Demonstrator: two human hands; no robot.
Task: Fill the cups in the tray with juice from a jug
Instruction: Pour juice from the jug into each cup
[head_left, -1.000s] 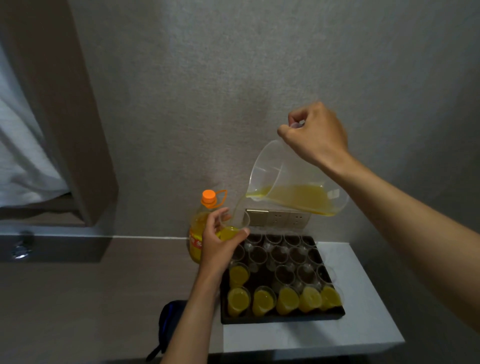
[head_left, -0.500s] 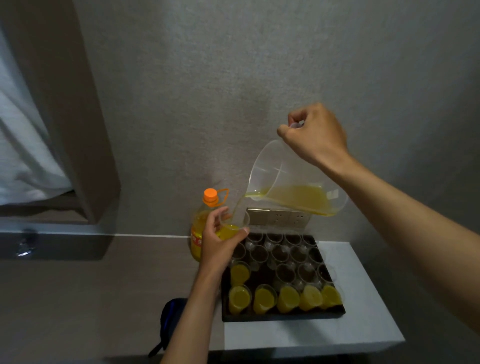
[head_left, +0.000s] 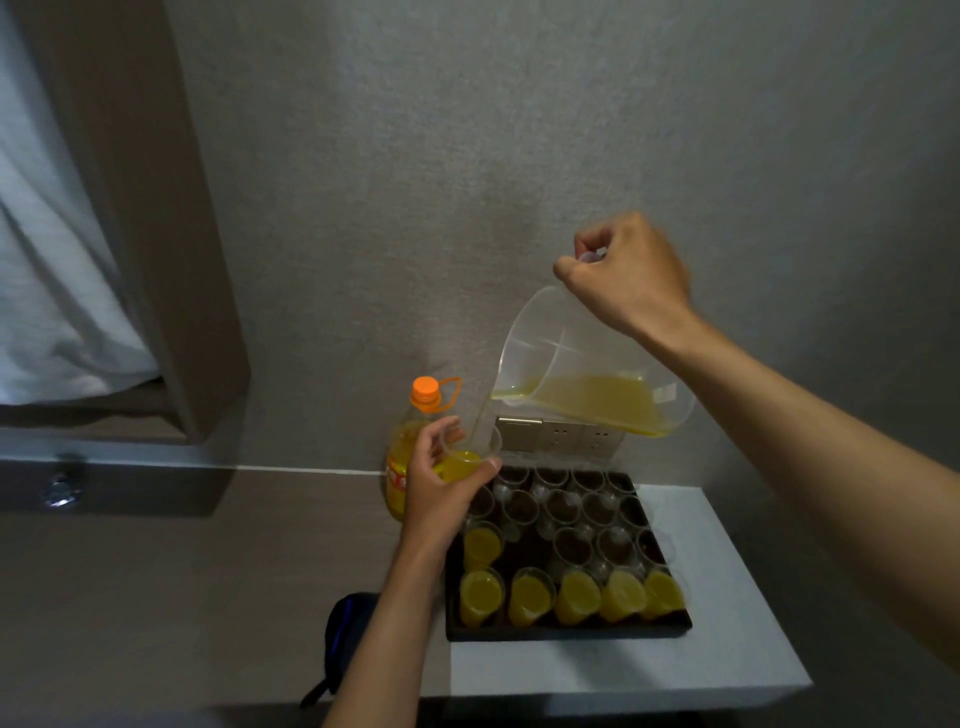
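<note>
Against the grey textured wall (head_left: 467, 156), on a white shelf (head_left: 717, 623): one black tray (head_left: 571, 631) of small clear cups in rows. Nearest row, five cups filled with yellow juice (head_left: 576, 597); one more filled cup (head_left: 483, 543) at the left end of the row behind; remaining cups (head_left: 566, 506) toward the wall hold no juice. Just left of the tray, against the wall: one juice bottle (head_left: 402, 457) with orange cap and handle loop, upright, partly hidden by the left hand (head_left: 441, 488). Behind the tray, on the wall: a metal socket panel (head_left: 558, 434), its right part covered by the jug. Below the shelf's left edge: a dark pouch (head_left: 345, 639) with a blue trim, partly hidden by the left forearm. Left hand: fingers and thumb curled round one clear cup (head_left: 470, 447), held upright above the tray's far left corner, partly full of yellow juice. Right hand (head_left: 631, 270): fist closed round the handle of a clear plastic jug (head_left: 587, 374), raised above the tray. Jug tipped steeply, its long axis running from base at the right to mouth at the left, spout pointing left and down toward the held cup; juice pooled along its lower side, a thin stream falling from the spout into the cup. Room: a brown curtain (head_left: 130, 208) and white fabric (head_left: 52, 260) at upper left, a grey ledge (head_left: 130, 483) beneath them bearing a small metal fitting (head_left: 62, 488).
</note>
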